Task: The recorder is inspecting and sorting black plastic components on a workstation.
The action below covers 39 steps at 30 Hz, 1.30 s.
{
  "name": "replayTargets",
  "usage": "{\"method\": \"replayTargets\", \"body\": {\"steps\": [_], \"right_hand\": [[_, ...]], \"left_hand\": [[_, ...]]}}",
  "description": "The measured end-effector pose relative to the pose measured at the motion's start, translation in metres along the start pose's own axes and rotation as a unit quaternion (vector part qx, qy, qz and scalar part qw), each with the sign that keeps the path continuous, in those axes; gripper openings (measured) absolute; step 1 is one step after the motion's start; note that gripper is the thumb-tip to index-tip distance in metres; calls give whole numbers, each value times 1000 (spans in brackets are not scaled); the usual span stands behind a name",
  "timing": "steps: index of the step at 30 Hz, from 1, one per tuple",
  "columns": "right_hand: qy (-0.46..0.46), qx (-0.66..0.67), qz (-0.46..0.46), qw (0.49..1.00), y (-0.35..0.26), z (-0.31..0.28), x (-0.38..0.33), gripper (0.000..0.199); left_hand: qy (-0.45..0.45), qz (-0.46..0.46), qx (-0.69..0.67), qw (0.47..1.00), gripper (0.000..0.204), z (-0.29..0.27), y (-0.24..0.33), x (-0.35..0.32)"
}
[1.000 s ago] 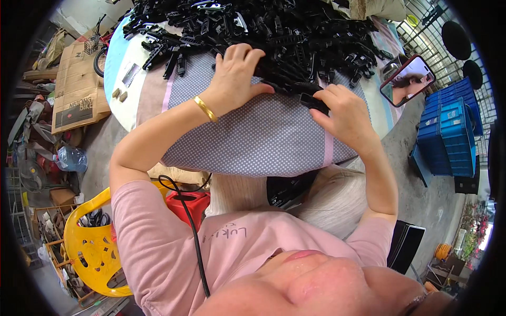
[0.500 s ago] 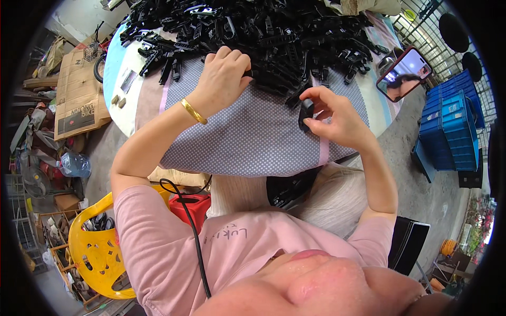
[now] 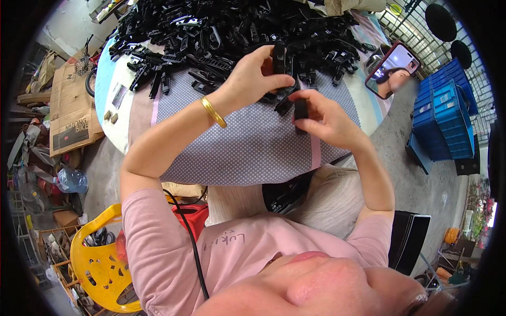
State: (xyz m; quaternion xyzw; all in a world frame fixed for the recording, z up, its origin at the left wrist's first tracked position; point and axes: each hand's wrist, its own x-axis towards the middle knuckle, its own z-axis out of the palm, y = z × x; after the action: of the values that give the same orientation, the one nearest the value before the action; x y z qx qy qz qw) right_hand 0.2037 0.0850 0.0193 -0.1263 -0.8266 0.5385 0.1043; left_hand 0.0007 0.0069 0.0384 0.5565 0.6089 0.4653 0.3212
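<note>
While pinching one black clip (image 3: pixel 278 57) in left hand (image 3: pixel 252 79) and another (image 3: pixel 301 109) in right hand (image 3: pixel 327 120), risked dropping either into pile (image 3: pixel 221 26) if fingers loosened

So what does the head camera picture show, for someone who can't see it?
A person's left hand and right hand each hold a small black plastic part above a dotted grey cloth. Behind them lies a big pile of black parts, with a phone at the right.

Light: soft daylight is falling evenly, shadows staying faint.
Edges: fisheye is bending lines, black rim vignetting.
Focus: nearest foreground is blurring.
</note>
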Motion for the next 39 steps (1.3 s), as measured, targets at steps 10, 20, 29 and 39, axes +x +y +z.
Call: {"method": "replayTargets", "body": {"steps": [10, 20, 29, 39], "right_hand": [[58, 120, 21, 991, -19, -11, -6, 46], [105, 46, -70, 991, -6, -3, 4, 36], [110, -19, -110, 988, -7, -6, -2, 30], [126, -80, -39, 988, -8, -10, -4, 29]], "left_hand": [[-45, -45, -68, 996, 47, 9, -9, -8], [-108, -38, -156, 981, 55, 18, -14, -20], [-163, -55, -45, 984, 51, 16, 4, -27], [-218, -129, -179, 951, 56, 12, -21, -16]]}}
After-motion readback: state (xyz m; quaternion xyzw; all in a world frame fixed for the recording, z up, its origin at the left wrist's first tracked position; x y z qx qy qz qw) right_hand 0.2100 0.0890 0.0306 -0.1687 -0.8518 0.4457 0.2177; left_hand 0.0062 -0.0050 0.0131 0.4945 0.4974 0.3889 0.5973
